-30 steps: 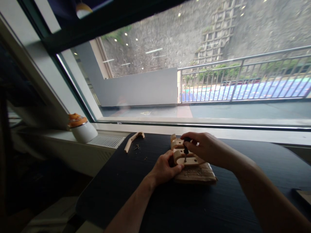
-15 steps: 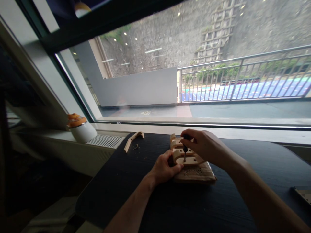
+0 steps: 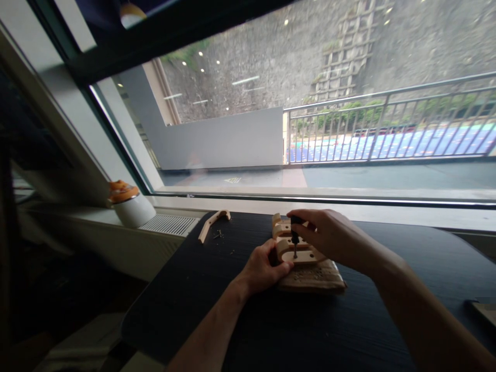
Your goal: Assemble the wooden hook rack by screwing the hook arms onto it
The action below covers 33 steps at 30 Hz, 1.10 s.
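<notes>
The table (image 3: 186, 294) is carrying all of the work. A board (image 3: 312, 284) is lying in its far half, short of the far edge and right of the far left corner. The left hand (image 3: 267, 266) is closing on the board's left edge, its thumb lying against the near hook (image 3: 303, 257). The right hand (image 3: 325, 230) is gripping a driver (image 3: 295, 232), which is standing nearly upright with its tip at that hook's left hole.

At least three hooks are sitting across the board, so the work is probably past its middle. The near hook's right hole is showing dark; that end is likely waiting for a screw or for tightening. A loose hook (image 3: 211, 226) is lying apart by the table's far left corner, seemingly left over for fitting, with loose screws (image 3: 218, 235) just beside it.

The right hand is covering the right ends of the farther hooks, and whether their screws are sitting tight is impossible to tell. The left fingertips are hiding behind the board and hook. Something at the table's right edge is running out of view. The bits (image 3: 308, 273) on the board's near end are looking too small to identify.
</notes>
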Each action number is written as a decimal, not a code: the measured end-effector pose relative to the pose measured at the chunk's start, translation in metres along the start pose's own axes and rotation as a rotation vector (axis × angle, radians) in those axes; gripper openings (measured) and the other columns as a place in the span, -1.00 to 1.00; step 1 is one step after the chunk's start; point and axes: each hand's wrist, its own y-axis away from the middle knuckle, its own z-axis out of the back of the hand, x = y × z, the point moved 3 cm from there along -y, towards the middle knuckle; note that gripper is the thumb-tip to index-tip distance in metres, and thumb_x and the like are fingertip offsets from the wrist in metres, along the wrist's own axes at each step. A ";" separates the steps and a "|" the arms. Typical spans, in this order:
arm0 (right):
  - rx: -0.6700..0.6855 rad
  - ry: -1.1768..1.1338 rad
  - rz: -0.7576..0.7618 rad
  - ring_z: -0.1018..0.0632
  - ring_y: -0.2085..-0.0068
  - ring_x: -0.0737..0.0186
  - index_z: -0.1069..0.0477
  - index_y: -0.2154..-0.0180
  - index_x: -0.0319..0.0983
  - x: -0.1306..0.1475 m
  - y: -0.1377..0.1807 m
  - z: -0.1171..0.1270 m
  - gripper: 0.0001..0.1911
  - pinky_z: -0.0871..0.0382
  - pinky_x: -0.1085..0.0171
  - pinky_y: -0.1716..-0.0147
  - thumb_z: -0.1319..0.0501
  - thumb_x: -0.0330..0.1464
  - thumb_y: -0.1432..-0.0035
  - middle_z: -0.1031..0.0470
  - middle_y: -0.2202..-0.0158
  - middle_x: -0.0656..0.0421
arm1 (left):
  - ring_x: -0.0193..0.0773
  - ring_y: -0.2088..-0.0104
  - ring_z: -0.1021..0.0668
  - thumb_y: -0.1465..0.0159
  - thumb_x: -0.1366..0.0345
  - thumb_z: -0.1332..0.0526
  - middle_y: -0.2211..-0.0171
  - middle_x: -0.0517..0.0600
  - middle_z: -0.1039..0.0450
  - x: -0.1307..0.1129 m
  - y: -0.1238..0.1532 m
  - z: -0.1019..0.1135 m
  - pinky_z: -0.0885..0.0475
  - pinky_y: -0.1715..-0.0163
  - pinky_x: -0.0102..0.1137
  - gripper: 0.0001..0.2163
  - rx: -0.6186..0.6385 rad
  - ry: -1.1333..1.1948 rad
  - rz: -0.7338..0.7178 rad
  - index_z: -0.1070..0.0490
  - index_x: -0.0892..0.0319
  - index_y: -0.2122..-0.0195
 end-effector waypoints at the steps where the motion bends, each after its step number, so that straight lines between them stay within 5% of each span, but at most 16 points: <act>1: -0.008 0.009 -0.008 -0.53 0.44 0.28 -0.47 0.10 -0.12 -0.001 0.000 0.000 -0.69 -0.25 0.37 0.50 -0.07 -0.28 -0.17 -0.59 0.37 0.20 | -0.25 0.27 -0.50 -0.10 0.31 -0.29 0.28 -0.02 -0.46 -0.001 0.000 0.000 -0.40 0.27 -0.44 -0.71 0.001 0.005 0.001 -0.36 0.22 0.15; 8: -0.020 0.014 -0.078 -0.54 0.43 0.26 -0.47 0.11 -0.11 -0.009 -0.002 0.000 -0.70 -0.26 0.37 0.51 -0.09 -0.23 -0.16 -0.59 0.41 0.21 | -0.28 0.27 -0.50 -0.09 0.33 -0.30 0.29 -0.03 -0.45 -0.004 0.000 0.000 -0.40 0.27 -0.45 -0.72 0.007 0.037 0.003 -0.36 0.23 0.17; 14: 0.000 -0.022 -0.024 -0.56 0.25 0.19 -0.43 0.00 -0.15 -0.007 0.000 -0.002 -0.62 -0.33 0.33 0.36 -0.02 -0.30 -0.20 -0.59 0.20 0.13 | -0.28 0.28 -0.51 -0.09 0.34 -0.30 0.29 -0.04 -0.46 -0.004 0.000 -0.001 -0.40 0.26 -0.44 -0.71 0.012 0.058 -0.011 -0.36 0.23 0.15; 19: 0.008 -0.037 -0.040 -0.55 0.35 0.23 -0.42 0.00 -0.16 -0.010 0.000 0.002 -0.62 -0.29 0.35 0.44 -0.06 -0.26 -0.19 -0.60 0.31 0.14 | -0.26 0.26 -0.51 -0.09 0.35 -0.30 0.27 -0.02 -0.47 -0.005 0.001 -0.001 -0.41 0.24 -0.43 -0.70 0.017 0.073 -0.001 -0.36 0.23 0.14; 28: -0.050 0.031 -0.094 -0.49 0.48 0.29 -0.48 0.21 -0.13 -0.008 -0.004 0.001 -0.75 -0.19 0.36 0.53 -0.13 -0.19 -0.13 -0.53 0.49 0.24 | -0.26 0.25 -0.51 -0.09 0.33 -0.30 0.27 -0.03 -0.47 -0.003 0.000 0.000 -0.40 0.25 -0.45 -0.70 0.014 0.038 0.000 -0.35 0.22 0.14; 33: -0.052 -0.003 0.015 -0.47 0.44 0.33 -0.53 0.32 -0.16 0.001 -0.002 0.005 -0.72 -0.21 0.35 0.47 -0.06 -0.24 -0.20 -0.53 0.35 0.19 | -0.29 0.30 -0.49 -0.09 0.32 -0.29 0.31 -0.04 -0.45 -0.004 0.000 0.000 -0.39 0.30 -0.46 -0.73 0.000 -0.015 -0.006 -0.36 0.22 0.18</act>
